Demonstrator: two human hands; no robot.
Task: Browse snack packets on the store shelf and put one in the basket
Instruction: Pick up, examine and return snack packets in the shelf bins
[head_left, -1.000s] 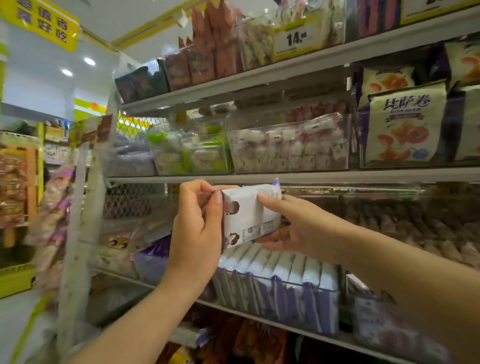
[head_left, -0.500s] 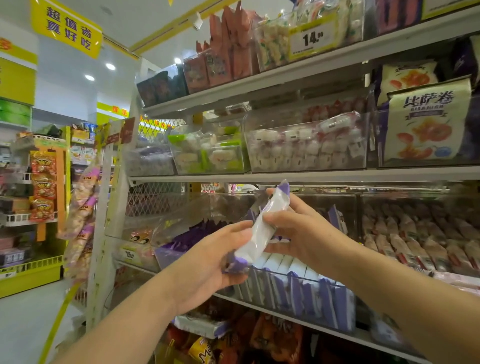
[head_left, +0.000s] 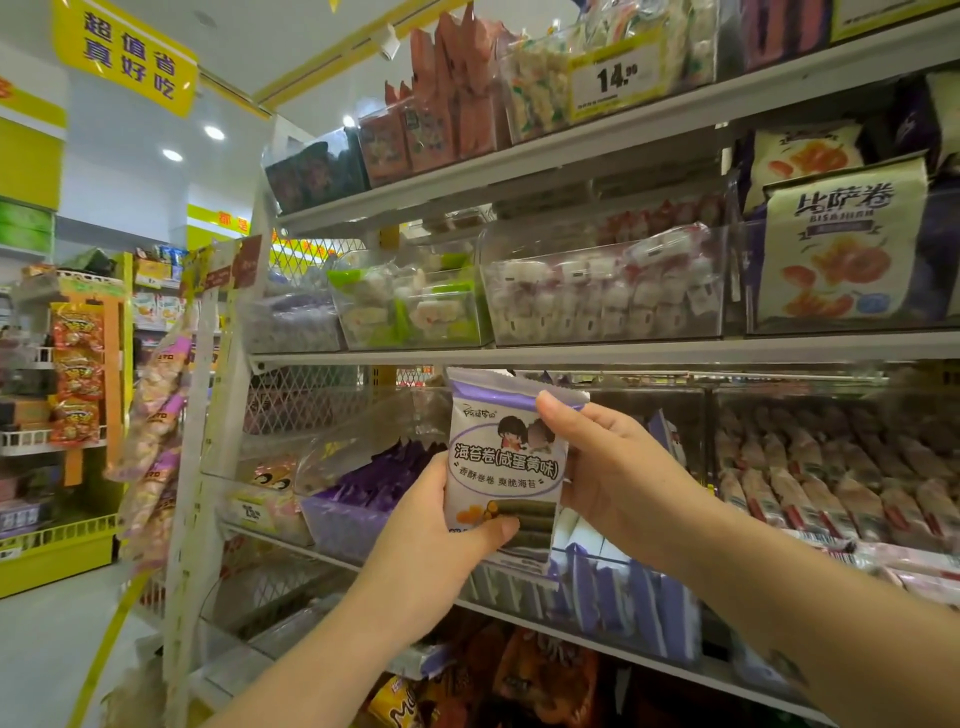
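White-and-purple rectangular snack packet sits mid-frame in the head view, label facing the camera, in front of the grey metal shelf. Left hand grips its bottom corner and right hand pinches the top right edge. Looks like the browsing step to me. Next it needs a basket, and none's in view. Count: one packet held, two hands, plus a row of lookalike packets below, too crammed to count.
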